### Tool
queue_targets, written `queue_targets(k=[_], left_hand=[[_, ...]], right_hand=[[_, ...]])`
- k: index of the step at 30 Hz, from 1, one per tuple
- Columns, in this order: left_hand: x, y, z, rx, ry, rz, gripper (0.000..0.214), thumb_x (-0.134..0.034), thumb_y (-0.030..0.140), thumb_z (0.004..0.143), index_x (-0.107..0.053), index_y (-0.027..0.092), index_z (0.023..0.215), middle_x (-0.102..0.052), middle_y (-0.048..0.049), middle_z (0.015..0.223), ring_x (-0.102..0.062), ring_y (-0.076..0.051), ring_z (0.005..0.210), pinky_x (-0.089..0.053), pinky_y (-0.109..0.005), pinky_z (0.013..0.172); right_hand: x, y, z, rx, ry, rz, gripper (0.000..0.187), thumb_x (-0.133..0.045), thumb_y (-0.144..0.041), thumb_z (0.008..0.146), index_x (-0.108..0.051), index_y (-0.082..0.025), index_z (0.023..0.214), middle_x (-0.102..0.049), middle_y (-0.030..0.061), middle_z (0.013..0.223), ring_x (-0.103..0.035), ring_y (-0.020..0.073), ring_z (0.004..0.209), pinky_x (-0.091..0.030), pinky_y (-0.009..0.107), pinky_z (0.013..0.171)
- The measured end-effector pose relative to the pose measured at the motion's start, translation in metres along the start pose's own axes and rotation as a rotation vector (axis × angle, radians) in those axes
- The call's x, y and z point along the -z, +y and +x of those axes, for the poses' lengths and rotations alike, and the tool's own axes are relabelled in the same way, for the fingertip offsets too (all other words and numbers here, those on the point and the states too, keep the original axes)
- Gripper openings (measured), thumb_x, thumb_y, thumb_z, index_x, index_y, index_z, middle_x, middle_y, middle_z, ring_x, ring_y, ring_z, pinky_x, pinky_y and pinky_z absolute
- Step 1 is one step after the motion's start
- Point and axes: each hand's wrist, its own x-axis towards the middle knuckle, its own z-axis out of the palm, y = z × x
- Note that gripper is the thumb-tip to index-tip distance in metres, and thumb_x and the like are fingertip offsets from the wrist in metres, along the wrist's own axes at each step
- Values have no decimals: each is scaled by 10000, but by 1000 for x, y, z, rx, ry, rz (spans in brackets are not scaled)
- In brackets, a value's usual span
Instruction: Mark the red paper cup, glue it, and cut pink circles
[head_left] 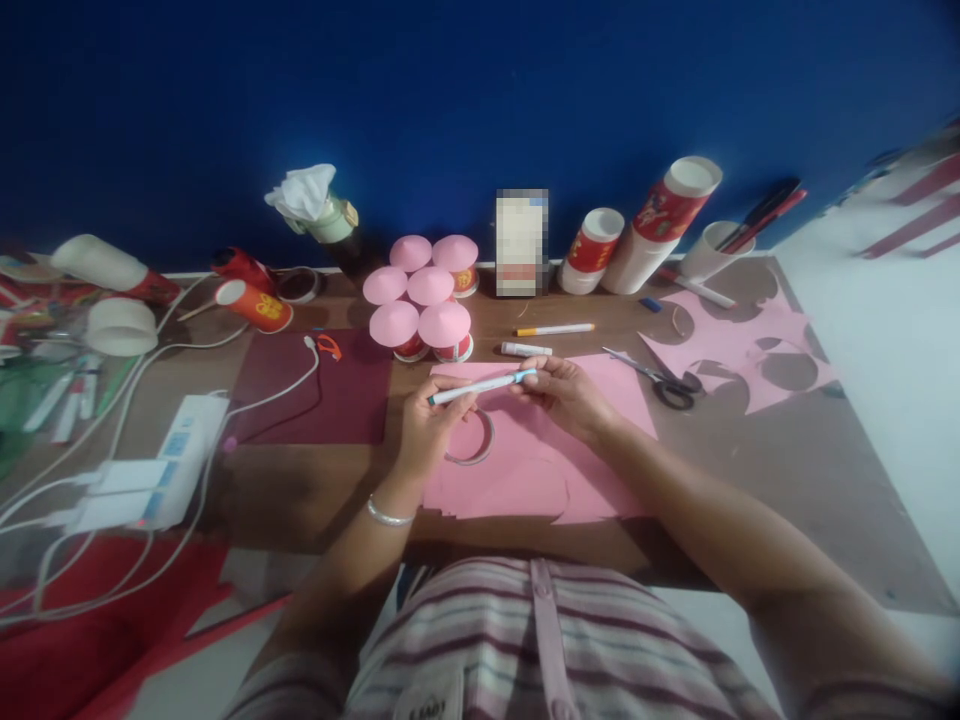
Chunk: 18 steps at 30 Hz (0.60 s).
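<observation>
Both my hands hold a white and blue pen (484, 385) level above a pink paper sheet (525, 470). My left hand (427, 425) is closed on its left end, and my right hand (564, 392) pinches its right end. A tape ring (472, 440) lies on the pink sheet under my left hand. Several paper cups topped with pink cones (424, 300) stand just beyond the sheet.
Scissors (664, 382), two markers (553, 329) and cut pink paper scraps (742, 345) lie to the right. Stacked paper cups (660, 225) lean against the blue wall. A dark red sheet (315, 390), a power strip (161, 470) with cables and loose cups (255, 303) sit left.
</observation>
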Motion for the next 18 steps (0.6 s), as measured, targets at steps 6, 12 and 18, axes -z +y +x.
queue_targets(k=[6,12,18], left_hand=[[1,6,-3,-2,8,103,290,-836,420,816,-734,153,867,-724,-19,679,-670,-113,606,-544,-215,585],[2,8,-7,5,-40,147,266,-810,418,849,-745,160,870,-729,-23,672,-651,-107,604,-524,-206,589],[4,7,-10,3,-95,203,268,-796,431,857,-736,172,898,-748,-33,731,-686,-137,659,-547,-241,640]], right_hand=[[-3,-4,-6,85,3,-205,371,-953,-443,681,-769,-181,870,-810,45,825,-740,136,692,-596,253,680],[-6,-7,-12,146,-20,-315,345,-921,-456,726,-779,-180,875,-808,50,790,-744,150,676,-611,275,666],[-11,-1,-19,131,-31,-368,357,-885,-484,759,-764,-173,887,-791,49,764,-740,166,696,-613,302,670]])
